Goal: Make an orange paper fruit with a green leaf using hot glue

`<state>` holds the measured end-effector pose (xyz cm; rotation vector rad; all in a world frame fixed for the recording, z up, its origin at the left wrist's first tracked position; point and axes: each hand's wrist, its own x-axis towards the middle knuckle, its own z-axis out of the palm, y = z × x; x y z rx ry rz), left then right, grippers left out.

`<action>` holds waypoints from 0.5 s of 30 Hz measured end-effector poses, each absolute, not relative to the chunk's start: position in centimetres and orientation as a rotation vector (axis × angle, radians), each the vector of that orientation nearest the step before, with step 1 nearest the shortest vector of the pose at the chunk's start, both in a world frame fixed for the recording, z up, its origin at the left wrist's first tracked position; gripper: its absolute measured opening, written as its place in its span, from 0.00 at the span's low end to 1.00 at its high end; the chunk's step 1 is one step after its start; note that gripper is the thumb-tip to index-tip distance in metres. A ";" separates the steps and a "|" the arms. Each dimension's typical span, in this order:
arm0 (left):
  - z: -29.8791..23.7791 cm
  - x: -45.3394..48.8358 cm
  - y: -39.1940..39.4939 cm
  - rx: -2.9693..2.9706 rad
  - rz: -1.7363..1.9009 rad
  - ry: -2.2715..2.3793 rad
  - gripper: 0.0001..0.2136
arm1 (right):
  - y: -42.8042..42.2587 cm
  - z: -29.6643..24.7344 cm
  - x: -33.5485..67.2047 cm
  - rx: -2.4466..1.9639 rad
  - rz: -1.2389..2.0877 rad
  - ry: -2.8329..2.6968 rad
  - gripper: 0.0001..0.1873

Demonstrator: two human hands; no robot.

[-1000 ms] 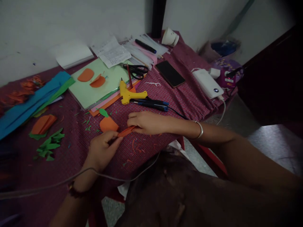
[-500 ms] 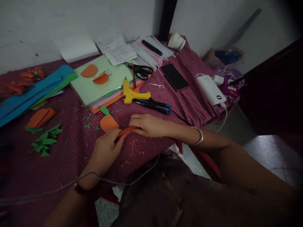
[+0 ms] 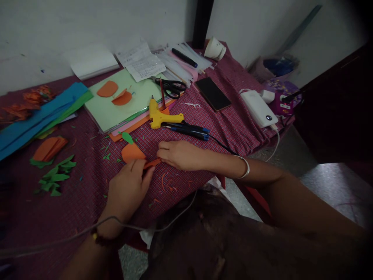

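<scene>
Between my two hands is a folded piece of orange paper (image 3: 152, 163), low over the checked tablecloth. My left hand (image 3: 128, 190) is closed on its left end, thumb below and fingers above. The fingers of my right hand (image 3: 179, 154) pinch its right end; the fingertips are partly hidden. Just beyond my left hand lies a rounded orange paper piece (image 3: 131, 152) with a small green paper leaf (image 3: 127, 137) at its top. Thin orange paper scraps (image 3: 167, 184) are scattered in front of my right hand.
A yellow glue gun (image 3: 159, 116) lies beyond my hands, near black scissors (image 3: 171, 87) and a phone (image 3: 213, 94). Green paper leaves (image 3: 56, 177) and stacked orange pieces (image 3: 50, 148) lie left. A white power bank (image 3: 258, 108) sits right. A cable (image 3: 113, 218) crosses my left wrist.
My right fingers have shifted slightly left along the orange paper, and less of it shows between my hands. The whole view has moved slightly. Both hands keep their hold.
</scene>
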<state>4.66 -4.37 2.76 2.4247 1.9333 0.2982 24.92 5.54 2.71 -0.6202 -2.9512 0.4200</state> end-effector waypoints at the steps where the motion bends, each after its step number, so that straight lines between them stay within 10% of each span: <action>1: 2.7 4.6 -4.4 2.442 0.368 1.917 0.17 | 5.5 2.7 24.9 -0.621 0.423 -2.949 0.11; 15: 3.3 4.6 -4.7 1.428 1.218 1.612 0.12 | 6.0 3.0 24.4 -0.485 1.670 -1.938 0.15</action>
